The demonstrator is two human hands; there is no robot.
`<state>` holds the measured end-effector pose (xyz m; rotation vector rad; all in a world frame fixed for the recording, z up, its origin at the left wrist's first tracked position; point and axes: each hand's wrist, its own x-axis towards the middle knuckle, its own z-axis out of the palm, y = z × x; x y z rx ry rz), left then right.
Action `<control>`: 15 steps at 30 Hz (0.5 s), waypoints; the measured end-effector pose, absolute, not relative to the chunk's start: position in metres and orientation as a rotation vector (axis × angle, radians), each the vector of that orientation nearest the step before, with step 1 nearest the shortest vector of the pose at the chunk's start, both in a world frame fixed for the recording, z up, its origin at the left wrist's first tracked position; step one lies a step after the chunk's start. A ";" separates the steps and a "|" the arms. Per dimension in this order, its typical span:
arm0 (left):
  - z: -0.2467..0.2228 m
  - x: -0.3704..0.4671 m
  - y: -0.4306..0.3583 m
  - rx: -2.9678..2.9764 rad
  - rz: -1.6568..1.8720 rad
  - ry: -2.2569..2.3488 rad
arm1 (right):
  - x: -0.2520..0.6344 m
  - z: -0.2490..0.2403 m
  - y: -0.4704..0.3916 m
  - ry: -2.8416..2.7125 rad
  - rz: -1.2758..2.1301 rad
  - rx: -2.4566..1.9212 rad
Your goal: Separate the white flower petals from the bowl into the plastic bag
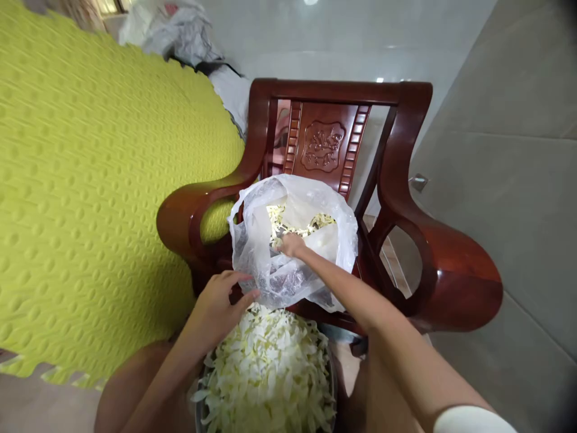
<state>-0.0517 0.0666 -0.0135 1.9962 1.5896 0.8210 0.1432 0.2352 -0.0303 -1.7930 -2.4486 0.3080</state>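
A translucent white plastic bag (pixel 252 231), its mouth spread wide, rests on the seat of a dark red wooden armchair (pixel 455 270). Pale cream-yellow petals or small blossoms (pixel 322 221) lie inside it. My right hand (pixel 292 244) reaches down into the bag among them; its fingertips are partly hidden. By the bag's near left edge is my left hand (pixel 224 304), thumb and index finger apart and close to the plastic; contact is unclear. Just below, between my legs, a metal basin (pixel 334 385) is heaped with white petals (pixel 274 367).
A large yellow textured foam mat (pixel 112 162) curves up along the left. Crumpled white and grey bags (pixel 180 33) sit behind it. Grey tiled wall (pixel 505 180) stands to the right, and a shiny pale wall (pixel 315 36) behind the chair.
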 end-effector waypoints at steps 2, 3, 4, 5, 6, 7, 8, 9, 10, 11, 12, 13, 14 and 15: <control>-0.014 -0.050 0.064 2.007 0.812 1.580 | 0.139 -0.036 0.238 -2.440 0.212 -1.816; -0.016 -0.051 0.064 2.015 0.816 1.577 | 0.140 -0.036 0.239 -2.431 0.160 -1.814; -0.017 -0.052 0.063 2.024 0.820 1.574 | 0.142 -0.035 0.238 -2.419 0.112 -1.804; -0.018 -0.054 0.064 2.030 0.828 1.574 | 0.146 -0.032 0.237 -2.405 0.069 -1.789; -0.019 -0.057 0.064 2.033 0.842 1.579 | 0.151 -0.027 0.234 -2.390 0.032 -1.771; -0.019 -0.060 0.064 2.033 0.859 1.587 | 0.156 -0.022 0.231 -2.374 0.001 -1.748; -0.019 -0.063 0.064 2.028 0.880 1.599 | 0.161 -0.017 0.225 -2.357 -0.024 -1.723; -0.019 -0.064 0.064 2.022 0.908 1.611 | 0.166 -0.011 0.217 -2.340 -0.042 -1.692; -0.019 -0.064 0.064 2.007 0.931 1.623 | 0.170 -0.007 0.207 -2.327 -0.058 -1.660; -0.018 -0.062 0.062 1.982 0.955 1.632 | 0.172 -0.003 0.194 -2.315 -0.070 -1.622; -0.017 -0.057 0.060 1.953 0.972 1.620 | 0.173 -0.001 0.179 -2.310 -0.068 -1.582; -0.016 -0.051 0.057 1.916 0.970 1.590 | 0.172 0.000 0.161 -2.300 -0.060 -1.512; -0.015 -0.042 0.054 1.886 0.963 1.544 | 0.169 0.001 0.143 -2.268 -0.008 -1.356; -0.014 -0.032 0.049 1.856 0.948 1.489 | 0.166 0.001 0.124 -2.221 0.059 -1.202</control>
